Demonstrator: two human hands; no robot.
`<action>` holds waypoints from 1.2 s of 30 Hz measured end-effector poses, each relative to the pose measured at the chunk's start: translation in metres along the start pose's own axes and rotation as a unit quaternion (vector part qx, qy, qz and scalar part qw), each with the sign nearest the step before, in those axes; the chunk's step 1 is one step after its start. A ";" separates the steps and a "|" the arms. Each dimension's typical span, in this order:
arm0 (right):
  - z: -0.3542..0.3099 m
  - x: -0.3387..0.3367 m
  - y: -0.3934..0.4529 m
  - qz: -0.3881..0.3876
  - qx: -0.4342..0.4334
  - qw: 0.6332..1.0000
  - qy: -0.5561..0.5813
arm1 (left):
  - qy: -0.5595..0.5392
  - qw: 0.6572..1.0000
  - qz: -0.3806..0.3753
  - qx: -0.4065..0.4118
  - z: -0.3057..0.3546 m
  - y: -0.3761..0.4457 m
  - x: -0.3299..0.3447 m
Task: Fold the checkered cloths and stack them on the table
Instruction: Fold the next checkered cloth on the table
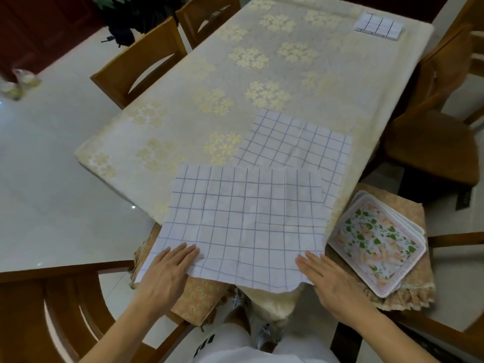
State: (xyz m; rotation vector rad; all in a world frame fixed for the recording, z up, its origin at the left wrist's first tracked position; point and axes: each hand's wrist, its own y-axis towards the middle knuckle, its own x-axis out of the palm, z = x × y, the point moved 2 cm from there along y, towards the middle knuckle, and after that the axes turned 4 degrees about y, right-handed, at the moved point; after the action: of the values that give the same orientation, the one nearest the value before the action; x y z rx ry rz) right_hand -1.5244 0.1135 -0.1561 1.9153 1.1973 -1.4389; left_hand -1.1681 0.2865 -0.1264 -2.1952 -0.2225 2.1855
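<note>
A white checkered cloth (243,218) lies spread flat at the table's near end, its front edge hanging over the table edge. My left hand (167,273) rests palm down on its near left corner with fingers extended. My right hand (330,279) lies flat on its near right corner. A second unfolded checkered cloth (293,142) lies partly under the first, further back and to the right. A folded checkered cloth (378,25) sits at the table's far right corner.
The table (235,74) carries a cream floral tablecloth. A stack of floral trays (377,242) sits on a cushioned chair at my right. Wooden chairs (141,61) stand along the left, far and right sides. Another chair back (65,310) is at my lower left.
</note>
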 end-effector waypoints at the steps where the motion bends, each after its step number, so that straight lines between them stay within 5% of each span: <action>1: 0.000 -0.004 0.002 0.002 -0.010 1.000 0.010 | 0.000 1.000 -0.001 0.001 -0.002 0.004 -0.005; 5: 0.004 -0.030 0.021 0.021 -0.021 0.998 0.062 | 0.000 1.000 0.010 0.007 -0.019 0.035 -0.021; 15: 0.047 -0.087 0.111 0.109 0.113 0.984 0.084 | 0.021 0.999 0.007 0.042 -0.065 0.167 -0.057; 25: 0.097 -0.067 0.187 -0.007 0.244 0.963 0.112 | -0.025 0.996 -0.075 0.042 -0.093 0.249 -0.012; 36: 0.111 -0.051 0.210 0.101 0.228 0.968 0.015 | -0.058 0.998 0.013 0.017 -0.099 0.279 0.002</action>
State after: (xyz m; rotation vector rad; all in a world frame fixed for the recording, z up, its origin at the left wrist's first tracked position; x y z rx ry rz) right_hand -1.4089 -0.0998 -0.1764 2.2877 0.6912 -1.6808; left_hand -1.0483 0.0181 -0.1629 -2.0685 -0.1591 2.3139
